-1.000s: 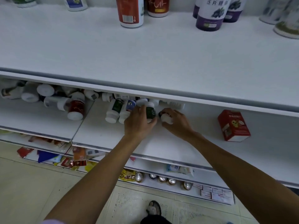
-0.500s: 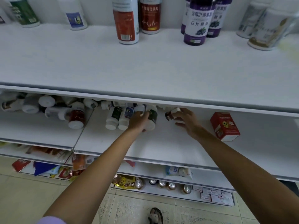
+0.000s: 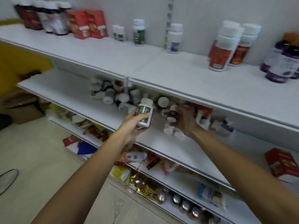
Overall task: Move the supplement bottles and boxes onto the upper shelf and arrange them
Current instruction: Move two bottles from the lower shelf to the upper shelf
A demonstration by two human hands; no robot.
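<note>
My left hand (image 3: 135, 122) grips a white bottle with a green label (image 3: 144, 113), lifted off the lower shelf (image 3: 174, 149). My right hand (image 3: 184, 122) holds a small dark-labelled bottle with a white cap (image 3: 172, 114) just in front of the pile. A heap of white-capped bottles (image 3: 116, 96) lies on the lower shelf under the upper shelf's edge. The upper shelf (image 3: 186, 75) carries standing bottles: a green-labelled one (image 3: 138, 33), red-labelled ones (image 3: 221, 52), purple ones (image 3: 281, 62), and red boxes (image 3: 88, 24) at the left. The view is motion-blurred.
A red box (image 3: 282, 164) lies on the lower shelf at the far right. Below, further shelves hold packets and small round tins (image 3: 181, 202). A tiled floor (image 3: 32, 159) and cardboard boxes (image 3: 21, 109) are at the left.
Both hands have lifted their bottles off the lower shelf and drawn them out from the pile. The camera has swung left and up, bringing more of the upper shelf into view.
</note>
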